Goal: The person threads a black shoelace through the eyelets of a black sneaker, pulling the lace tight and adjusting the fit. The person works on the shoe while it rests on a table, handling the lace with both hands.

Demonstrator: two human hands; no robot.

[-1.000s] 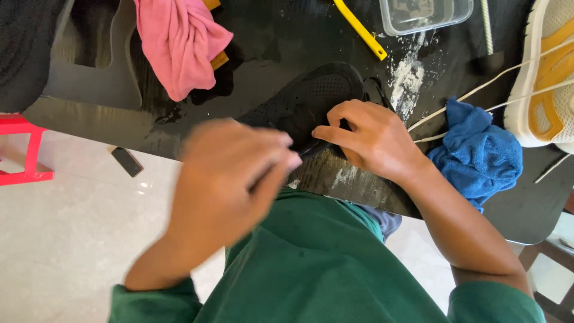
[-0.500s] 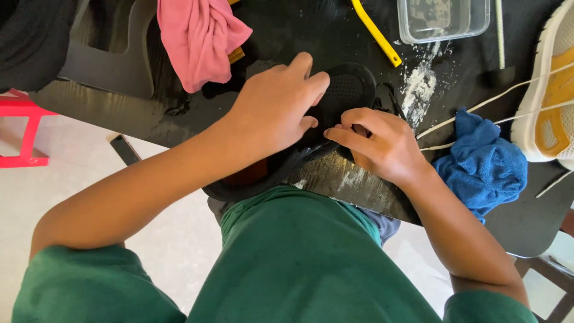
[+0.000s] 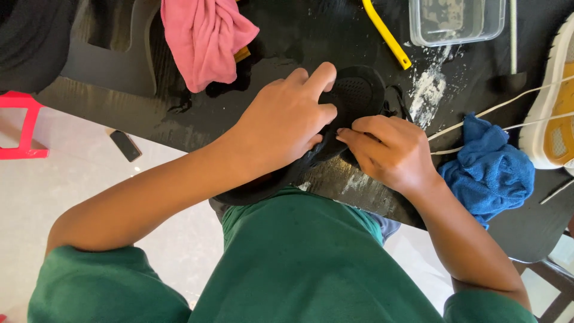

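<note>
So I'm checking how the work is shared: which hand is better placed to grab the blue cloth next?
Probably the right hand. It sits at the black shoe's right side, right next to the blue cloth. The left hand lies flat over the shoe, farther away, and would have to cross over.

A home shoe-cleaning spot: dark table with rags, powder (spilled white), tiled floor

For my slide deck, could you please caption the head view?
Both hands, left hand and right hand, grip a black shoe on a dark table.
</note>
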